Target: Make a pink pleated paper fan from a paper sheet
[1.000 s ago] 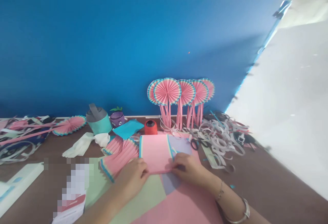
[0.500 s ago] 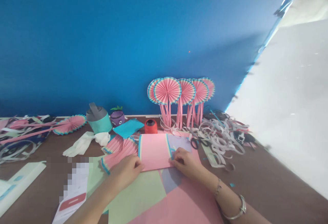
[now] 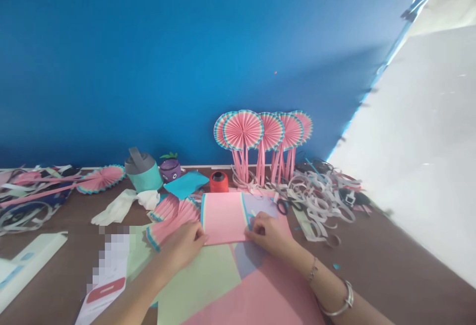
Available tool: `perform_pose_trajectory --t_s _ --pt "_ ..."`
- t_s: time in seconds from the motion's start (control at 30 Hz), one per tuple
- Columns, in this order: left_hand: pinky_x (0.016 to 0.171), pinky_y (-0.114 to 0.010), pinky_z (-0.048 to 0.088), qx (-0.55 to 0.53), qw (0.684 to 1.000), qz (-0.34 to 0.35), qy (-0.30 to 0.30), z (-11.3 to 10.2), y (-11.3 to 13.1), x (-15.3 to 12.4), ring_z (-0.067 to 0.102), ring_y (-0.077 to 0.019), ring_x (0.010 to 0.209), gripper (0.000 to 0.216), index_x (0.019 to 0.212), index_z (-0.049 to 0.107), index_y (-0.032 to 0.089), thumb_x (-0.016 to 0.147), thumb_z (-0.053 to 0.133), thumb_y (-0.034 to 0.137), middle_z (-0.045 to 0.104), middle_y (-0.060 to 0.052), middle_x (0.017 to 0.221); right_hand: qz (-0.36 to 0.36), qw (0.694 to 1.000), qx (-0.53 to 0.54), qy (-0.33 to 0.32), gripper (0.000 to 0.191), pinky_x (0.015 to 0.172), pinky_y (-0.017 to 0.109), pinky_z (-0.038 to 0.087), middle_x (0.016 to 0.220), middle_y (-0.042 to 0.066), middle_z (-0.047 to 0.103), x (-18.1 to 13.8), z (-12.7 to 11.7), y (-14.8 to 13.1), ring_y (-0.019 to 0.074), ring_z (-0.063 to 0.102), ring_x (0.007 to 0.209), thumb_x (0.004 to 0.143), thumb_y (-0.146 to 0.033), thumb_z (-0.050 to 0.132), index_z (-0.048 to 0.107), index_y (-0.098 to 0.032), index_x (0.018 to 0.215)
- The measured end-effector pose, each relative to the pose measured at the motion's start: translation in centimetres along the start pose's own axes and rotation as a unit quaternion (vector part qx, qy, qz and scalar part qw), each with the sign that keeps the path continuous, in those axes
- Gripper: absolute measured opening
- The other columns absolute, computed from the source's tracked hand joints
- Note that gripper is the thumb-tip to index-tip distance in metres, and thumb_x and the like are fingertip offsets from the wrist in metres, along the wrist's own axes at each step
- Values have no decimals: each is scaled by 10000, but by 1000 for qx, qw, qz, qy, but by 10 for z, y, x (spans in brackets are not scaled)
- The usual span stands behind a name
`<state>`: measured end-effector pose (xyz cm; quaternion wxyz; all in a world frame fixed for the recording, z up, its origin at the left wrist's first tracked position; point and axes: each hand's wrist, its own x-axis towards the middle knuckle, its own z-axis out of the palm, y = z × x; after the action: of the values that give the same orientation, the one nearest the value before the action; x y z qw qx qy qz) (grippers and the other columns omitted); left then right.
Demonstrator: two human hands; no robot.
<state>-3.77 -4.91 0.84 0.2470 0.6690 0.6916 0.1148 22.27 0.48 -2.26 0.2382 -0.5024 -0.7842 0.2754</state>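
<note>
Pink paper with blue-and-cream borders lies between your hands: the near corners of the pink sheet [image 3: 223, 218] are pinched, as far as can be seen, by the curled fingers of your left hand [image 3: 190, 239] and by the thumb and fingers of your right hand [image 3: 265, 231]. Your sheet rests on loose coloured paper [image 3: 201, 275] at the middle of the bench [image 3: 386, 270].

As for progress, most of your sheet looks flat, so nearly all its pleating seems left to do; whether its near edge has a first narrow fold, you cannot tell from here. Just left of it, the pleated paper [image 3: 174, 223] appears creased but not yet rounded. At least five round fans [image 3: 243, 130], with pink strips below their discs, lean upright against the blue panel [image 3: 148, 67] and look finished, and another fan [image 3: 102, 180] lies at your far left.

You will find no brand to read. Near your left forearm, the printed item [image 3: 106, 290] carries a red block with a pale mark too small to make out, and part of it is pixelated. Your purple cup [image 3: 170, 170] has a round white mark but no legible wording.
</note>
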Motion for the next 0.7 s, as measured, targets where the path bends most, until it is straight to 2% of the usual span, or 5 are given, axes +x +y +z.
perform_pose_trajectory --t_s 0.5,0.7 --pt "668 -261 362 15 1000 2 -2 -5 13 -6 583 -180 788 164 670 476 197 833 472 215 590 -27 789 20 1000 -2 -15 262 557 230 372 717 -5 507 -3 -4 -10 104 481 581 743 -216 630 468 -173 541" --pt "692 -271 388 59 998 8 -8 -3 16 -7 583 -185 811 151 755 528 191 874 436 200 603 -42 845 2 1000 -24 -15 266 577 236 382 748 5 509 -3 1 -4 114 504 612 786 -208 608 468 -178 562"
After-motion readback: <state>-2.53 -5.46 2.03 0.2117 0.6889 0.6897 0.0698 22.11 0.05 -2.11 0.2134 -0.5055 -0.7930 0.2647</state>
